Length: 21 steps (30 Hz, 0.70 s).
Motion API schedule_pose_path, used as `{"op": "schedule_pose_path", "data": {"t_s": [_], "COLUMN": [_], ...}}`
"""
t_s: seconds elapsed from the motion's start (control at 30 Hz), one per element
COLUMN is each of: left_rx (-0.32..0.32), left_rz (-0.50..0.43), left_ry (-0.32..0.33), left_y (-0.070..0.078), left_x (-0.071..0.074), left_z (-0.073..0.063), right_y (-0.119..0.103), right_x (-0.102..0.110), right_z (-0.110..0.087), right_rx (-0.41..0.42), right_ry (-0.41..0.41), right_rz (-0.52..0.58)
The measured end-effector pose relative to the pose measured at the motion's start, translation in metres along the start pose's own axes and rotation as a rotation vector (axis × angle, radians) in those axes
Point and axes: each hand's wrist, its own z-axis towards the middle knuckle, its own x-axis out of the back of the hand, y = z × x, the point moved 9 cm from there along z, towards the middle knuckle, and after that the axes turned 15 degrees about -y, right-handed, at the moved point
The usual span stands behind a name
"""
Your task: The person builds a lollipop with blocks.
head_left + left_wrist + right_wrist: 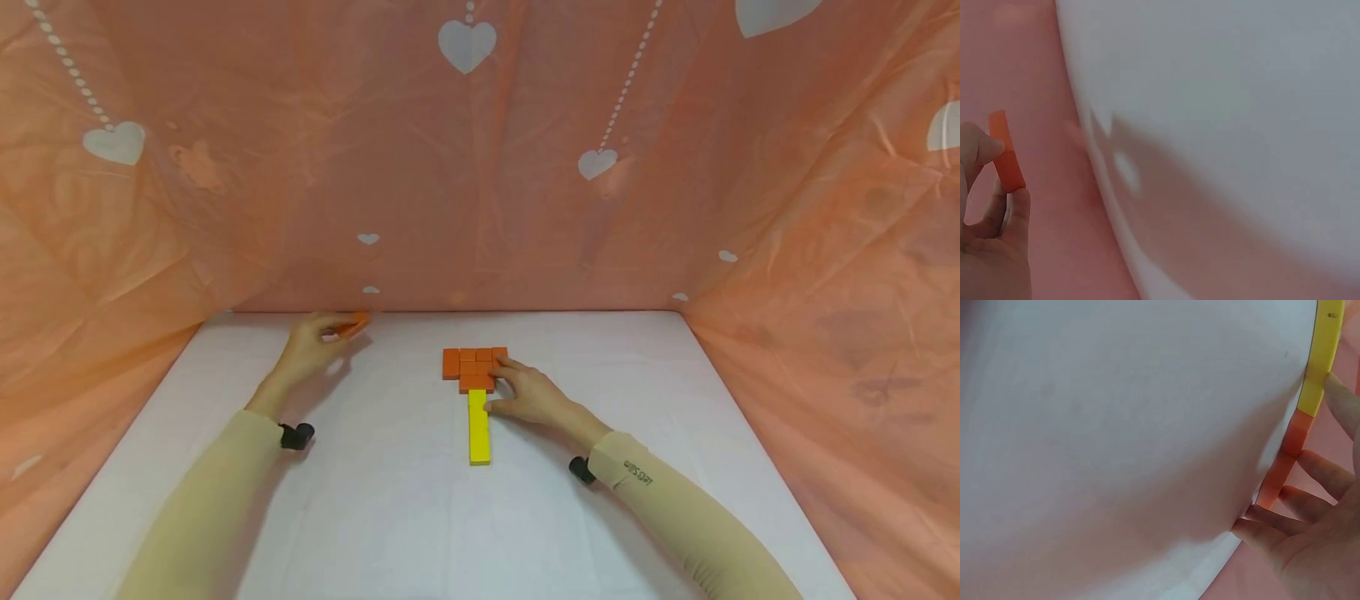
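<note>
My left hand is raised over the back left of the white table and pinches an orange block between thumb and fingers. A line crosses that orange piece, so I cannot tell whether it is one block or two. Several orange blocks lie flat and close together near the back middle. A yellow bar runs from their near edge toward me. My right hand is at the right side of this shape. Its extended fingers touch the orange blocks, and the thumb is at the yellow bar.
The white table ends at the back against a pink-orange curtain with white hearts. More curtain hangs along the left and right sides. A black wrist camera sits at the left cuff, another black camera at the right.
</note>
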Motion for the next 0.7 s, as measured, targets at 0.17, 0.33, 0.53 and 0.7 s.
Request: {"op": "schedule_pose_path", "data": {"t_s": [0.17,0.33,0.53,0.7], "left_rx": [-0.018,-0.017,-0.009,-0.03], "left_rz": [-0.039,-0.033,-0.03,-0.031], "left_ry": [-0.052,-0.101,-0.17,-0.226], "left_y": [0.023,0.041,0.057,0.067], "left_x": [-0.024,-0.048,-0.075,-0.094], "left_z": [0.025,0.047,0.067,0.083], "right_y": [0.001,0.002,0.002,0.002], "right_x": [0.001,0.001,0.001,0.001], "right_z": [-0.001,-0.001,-0.001,-0.001], "right_rx": [-0.002,-0.006,0.005,0.003], "right_ry": [-0.001,-0.006,-0.003,-0.008], "right_rz": [0.0,-0.008,0.008,0.008]}}
